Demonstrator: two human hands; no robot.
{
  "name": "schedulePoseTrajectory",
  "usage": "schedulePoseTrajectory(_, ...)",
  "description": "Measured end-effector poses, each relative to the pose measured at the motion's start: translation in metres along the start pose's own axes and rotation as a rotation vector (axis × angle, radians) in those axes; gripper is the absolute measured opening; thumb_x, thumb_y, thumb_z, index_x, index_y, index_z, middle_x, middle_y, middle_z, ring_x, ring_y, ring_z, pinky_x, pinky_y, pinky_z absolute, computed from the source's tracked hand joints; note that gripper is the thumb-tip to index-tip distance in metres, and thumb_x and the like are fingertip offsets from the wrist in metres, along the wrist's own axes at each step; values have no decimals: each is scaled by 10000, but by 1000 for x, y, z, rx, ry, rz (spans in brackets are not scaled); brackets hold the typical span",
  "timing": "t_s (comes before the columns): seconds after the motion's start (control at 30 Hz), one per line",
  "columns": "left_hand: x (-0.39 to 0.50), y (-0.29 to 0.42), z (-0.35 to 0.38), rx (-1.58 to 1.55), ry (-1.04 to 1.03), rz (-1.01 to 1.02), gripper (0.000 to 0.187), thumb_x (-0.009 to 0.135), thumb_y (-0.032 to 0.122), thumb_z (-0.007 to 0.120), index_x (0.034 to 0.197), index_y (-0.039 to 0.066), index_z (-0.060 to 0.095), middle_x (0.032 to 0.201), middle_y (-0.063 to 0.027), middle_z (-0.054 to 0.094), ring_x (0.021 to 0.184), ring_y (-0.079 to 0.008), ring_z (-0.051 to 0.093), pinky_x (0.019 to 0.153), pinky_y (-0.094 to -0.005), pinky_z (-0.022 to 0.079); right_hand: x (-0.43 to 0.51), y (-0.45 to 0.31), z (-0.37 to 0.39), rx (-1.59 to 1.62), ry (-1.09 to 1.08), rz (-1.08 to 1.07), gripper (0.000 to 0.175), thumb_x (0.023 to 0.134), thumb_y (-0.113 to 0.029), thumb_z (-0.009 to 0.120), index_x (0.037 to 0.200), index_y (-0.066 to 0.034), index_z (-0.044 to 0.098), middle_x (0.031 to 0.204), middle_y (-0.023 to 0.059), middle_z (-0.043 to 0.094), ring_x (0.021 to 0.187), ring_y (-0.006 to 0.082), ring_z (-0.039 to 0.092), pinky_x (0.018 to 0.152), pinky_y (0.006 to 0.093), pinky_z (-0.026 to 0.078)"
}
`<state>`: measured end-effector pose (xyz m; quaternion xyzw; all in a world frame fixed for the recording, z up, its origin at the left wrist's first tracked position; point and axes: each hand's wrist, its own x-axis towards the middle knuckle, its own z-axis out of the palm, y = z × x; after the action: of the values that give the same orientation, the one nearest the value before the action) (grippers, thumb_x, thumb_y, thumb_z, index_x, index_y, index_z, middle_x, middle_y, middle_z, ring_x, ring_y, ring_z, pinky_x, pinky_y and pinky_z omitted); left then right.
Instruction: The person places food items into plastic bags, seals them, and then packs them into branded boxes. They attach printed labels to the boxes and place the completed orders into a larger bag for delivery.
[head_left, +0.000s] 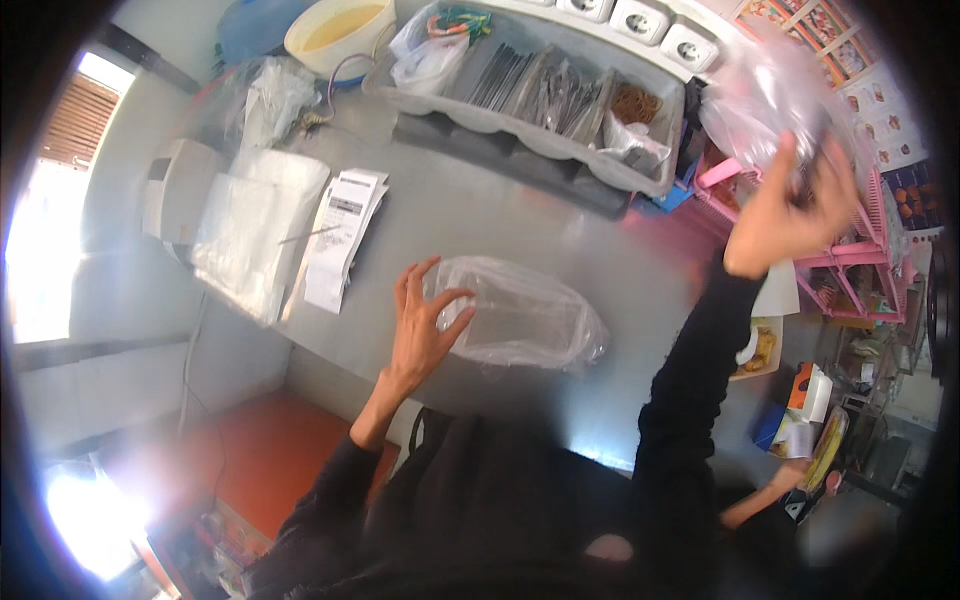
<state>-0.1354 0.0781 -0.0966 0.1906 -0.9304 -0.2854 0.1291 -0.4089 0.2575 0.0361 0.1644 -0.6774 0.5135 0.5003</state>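
My left hand (424, 322) is over the left end of a clear plastic bag (525, 322) that lies spread on the metal worktop (480, 202). Its thumb and forefinger curve towards each other with a gap between the tips. Whether they touch the film is unclear. My right hand (795, 206), blurred by motion, is raised at the upper right in front of a bundle of clear plastic bags (765, 97). Something dark shows behind its fingers, too blurred to name. Below that hand stands a pink plastic rack (847, 262).
A grey divided tray (510, 124) holds black cutlery, rubber bands (636, 103) and ties. Printed receipts (345, 232) and a stack of clear bags (255, 232) lie left. Right are an open food box (761, 349) and another person's arm (769, 491). Wall sockets (637, 24) line the back.
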Motion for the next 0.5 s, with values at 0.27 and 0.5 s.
schedulePoseTrajectory(0.27,-7,-15,21,-192,-42,-86,303,801,158,664,1102,154,629,1401,-199,247,1281,-393,273,1036,-466,296,-210,-79,-92,55,-1256,77,340,700,-21,612,1031,-99,618,833,81,616,672,279,614,572,359,498)
schedulePoseTrajectory(0.5,-11,-8,19,8,138,188,328,780,40,628,1089,147,611,1282,-144,411,1195,-393,372,986,-469,346,-257,-68,-122,-74,-1490,12,324,761,-15,505,1071,-88,561,823,76,615,646,276,631,519,365,498)
